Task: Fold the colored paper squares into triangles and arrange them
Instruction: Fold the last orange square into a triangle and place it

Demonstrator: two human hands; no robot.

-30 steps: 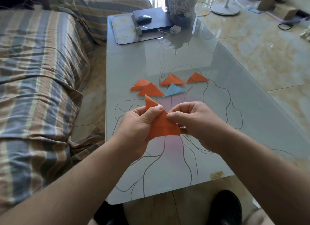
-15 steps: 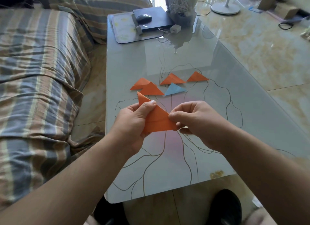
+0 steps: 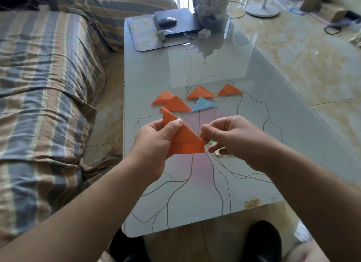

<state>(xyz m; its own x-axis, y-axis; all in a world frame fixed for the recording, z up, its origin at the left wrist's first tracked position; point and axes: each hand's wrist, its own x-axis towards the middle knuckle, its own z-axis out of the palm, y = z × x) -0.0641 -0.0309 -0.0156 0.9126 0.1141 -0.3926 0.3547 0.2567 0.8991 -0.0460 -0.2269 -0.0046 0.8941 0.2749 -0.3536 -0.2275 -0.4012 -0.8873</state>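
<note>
My left hand [image 3: 156, 139] grips an orange paper [image 3: 185, 142] folded into a triangle, thumb pressed on its upper edge, above the glass table [image 3: 293, 144]. My right hand [image 3: 232, 139] pinches the paper's right corner between thumb and forefinger. Under my right hand a bit of green paper [image 3: 219, 147] shows, mostly hidden. Farther out lie several folded orange triangles [image 3: 176, 105] and a blue triangle [image 3: 203, 104] in two loose rows.
A striped sofa [image 3: 48, 85] runs along the table's left side. At the table's far end sit a dark laptop with a mouse [image 3: 168, 21], a mat [image 3: 142, 34], a white charger [image 3: 204, 34] and a wrapped bouquet [image 3: 211, 7]. A fan base [image 3: 262, 9] stands on the tiled floor.
The orange paper has gone from a partly open fold to a flat triangle. My right hand has slid from the paper's middle to its right corner, uncovering green paper beneath.
</note>
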